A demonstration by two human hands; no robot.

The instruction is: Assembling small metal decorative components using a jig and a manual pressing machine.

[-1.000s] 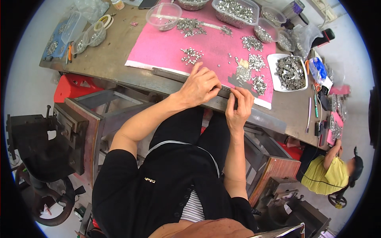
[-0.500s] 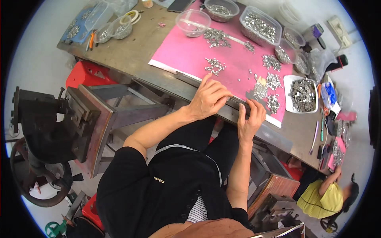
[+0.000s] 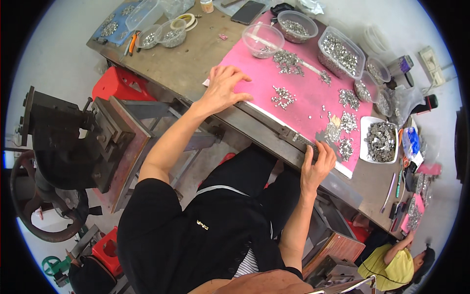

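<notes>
My left hand [image 3: 226,88] is over the near left part of the pink mat [image 3: 303,105], fingers spread and apart, holding nothing. Thumb and fingers of my right hand [image 3: 317,167] are closed around the right end of a long dark metal bar [image 3: 292,136] lying along the table's front edge. Small metal pieces fill part of the bar near that hand; their exact shape is too small to tell. Beyond the bar, a loose pile of small silver pieces [image 3: 283,97] lies on the mat. Several more piles, including one pile [image 3: 345,149], lie near my right hand.
Clear tubs [image 3: 341,55] of metal parts line the mat's far side. A white dish [image 3: 364,143] of parts stands at right. Orange-handled pliers [image 3: 132,44] and a phone [image 3: 248,12] lie farther left. A person in yellow [image 3: 391,267] sits at right; a press [image 3: 58,142] stands left.
My left hand has moved left and away from the metal bar, its fingers now spread. My right hand stays at the bar's right end. The whole view has shifted slightly.
</notes>
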